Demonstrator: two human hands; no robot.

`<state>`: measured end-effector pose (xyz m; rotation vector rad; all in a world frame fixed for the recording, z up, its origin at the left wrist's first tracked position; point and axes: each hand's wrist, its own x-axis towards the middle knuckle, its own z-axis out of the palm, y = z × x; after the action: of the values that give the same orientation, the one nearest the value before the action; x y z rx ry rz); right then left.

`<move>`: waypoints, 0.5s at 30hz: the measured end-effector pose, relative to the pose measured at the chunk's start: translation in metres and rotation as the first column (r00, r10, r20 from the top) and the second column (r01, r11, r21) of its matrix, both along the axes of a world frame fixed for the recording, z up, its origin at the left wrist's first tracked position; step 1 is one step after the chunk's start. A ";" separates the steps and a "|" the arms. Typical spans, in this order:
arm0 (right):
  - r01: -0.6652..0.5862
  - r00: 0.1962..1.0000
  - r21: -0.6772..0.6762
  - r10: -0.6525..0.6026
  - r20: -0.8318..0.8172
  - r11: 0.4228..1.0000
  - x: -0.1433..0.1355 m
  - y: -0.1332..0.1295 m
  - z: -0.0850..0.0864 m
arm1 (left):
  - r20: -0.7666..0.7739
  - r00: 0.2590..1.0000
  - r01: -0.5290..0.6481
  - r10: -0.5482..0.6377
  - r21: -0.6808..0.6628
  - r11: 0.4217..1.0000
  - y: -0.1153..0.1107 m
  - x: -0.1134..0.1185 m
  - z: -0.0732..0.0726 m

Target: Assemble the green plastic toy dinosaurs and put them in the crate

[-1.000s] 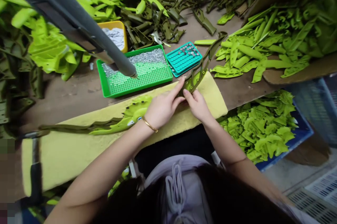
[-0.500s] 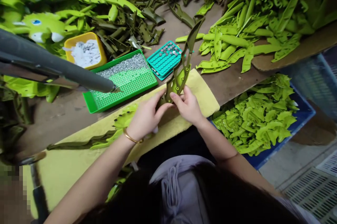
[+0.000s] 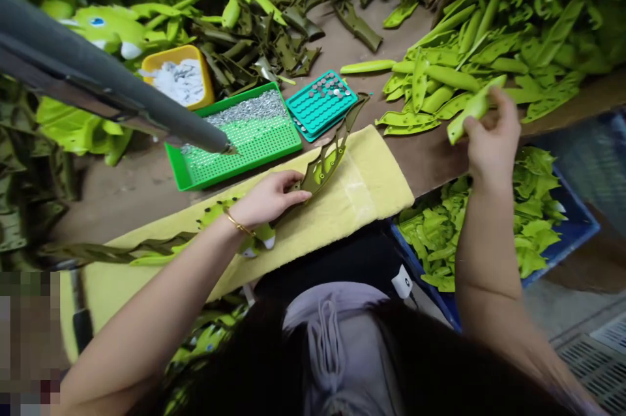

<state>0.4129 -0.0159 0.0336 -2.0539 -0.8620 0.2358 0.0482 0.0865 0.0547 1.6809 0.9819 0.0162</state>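
Note:
My left hand [image 3: 274, 195] is closed on the near end of an olive-green plastic wing part [image 3: 313, 182], which has a bright green piece [image 3: 330, 165] set into it. The wing part lies low over the yellow cloth [image 3: 376, 175], its tip pointing up and right. My right hand [image 3: 493, 135] is out to the right, pinching a smooth bright green pod-shaped plastic part [image 3: 475, 109] beside the pile of green parts [image 3: 440, 77]. Partly hidden behind my left forearm, a green toy body [image 3: 264, 233] with another olive wing [image 3: 147, 248] rests on the cloth.
A green tray [image 3: 235, 168] of small metal screws, a teal tray [image 3: 317, 109] with small discs and a yellow bin [image 3: 204, 77] stand behind the cloth. A grey tool [image 3: 195, 122] slants in from the left. A blue crate [image 3: 581, 227] of green parts stands at right.
My right hand has let go of the wing part and moved right to the green pile, where it now grips a green part. My left hand has lowered the wing toward the cloth.

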 end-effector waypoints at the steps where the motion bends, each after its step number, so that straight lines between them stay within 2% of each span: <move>1: -0.112 0.983 0.045 0.117 -0.143 0.993 -0.020 -0.003 -0.003 | -0.032 0.999 0.003 -0.003 0.008 1.000 0.001 -0.006 -0.001; 2: -0.247 0.935 0.050 0.251 -0.248 0.968 -0.042 -0.007 -0.005 | -0.060 0.998 0.007 -0.006 0.015 1.000 0.002 -0.011 -0.003; 3: -0.395 0.882 0.018 0.385 -0.272 0.918 -0.062 -0.009 -0.007 | -0.082 0.997 0.008 -0.006 0.024 1.000 0.002 -0.015 -0.005; 4: -0.517 0.841 -0.055 0.495 -0.215 0.854 -0.080 -0.012 -0.008 | -0.096 0.995 0.007 -0.003 0.040 0.999 0.002 -0.018 -0.006; 5: -0.583 0.813 -0.162 0.573 -0.103 0.796 -0.094 -0.013 -0.008 | -0.098 0.995 0.007 -0.001 0.060 0.998 0.002 -0.020 -0.008; 6: -0.585 0.785 -0.277 0.618 0.041 0.762 -0.104 -0.013 -0.006 | -0.091 0.996 0.013 -0.006 0.074 0.997 0.002 -0.020 -0.009; 7: -0.551 0.751 -0.360 0.635 0.180 0.753 -0.110 -0.012 -0.004 | -0.078 0.997 0.024 -0.018 0.077 0.997 0.001 -0.021 -0.010; 8: -0.518 0.720 -0.385 0.633 0.284 0.763 -0.113 -0.011 0.000 | -0.062 0.998 0.035 -0.032 0.063 0.997 0.001 -0.021 -0.010; 9: -0.514 0.707 -0.349 0.618 0.345 0.783 -0.113 -0.009 0.004 | -0.042 0.998 0.038 -0.037 0.032 0.999 0.001 -0.021 -0.011; 11: -0.584 0.746 -0.132 0.593 0.303 0.801 -0.113 -0.003 0.012 | 0.008 1.000 0.009 -0.008 -0.077 0.997 0.002 -0.020 -0.013; 13: -0.610 0.792 0.142 0.605 0.083 0.779 -0.118 0.004 0.015 | 0.060 0.997 -0.045 0.058 -0.195 0.980 0.004 -0.020 -0.015; 15: -0.589 0.743 0.282 0.645 -0.180 0.757 -0.130 0.011 0.013 | 0.086 0.990 -0.084 0.110 -0.263 0.961 0.006 -0.021 -0.017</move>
<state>0.2827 -0.0050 0.0469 -1.4301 -1.3206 0.7421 0.0274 0.0930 0.0375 1.3787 0.9466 0.0353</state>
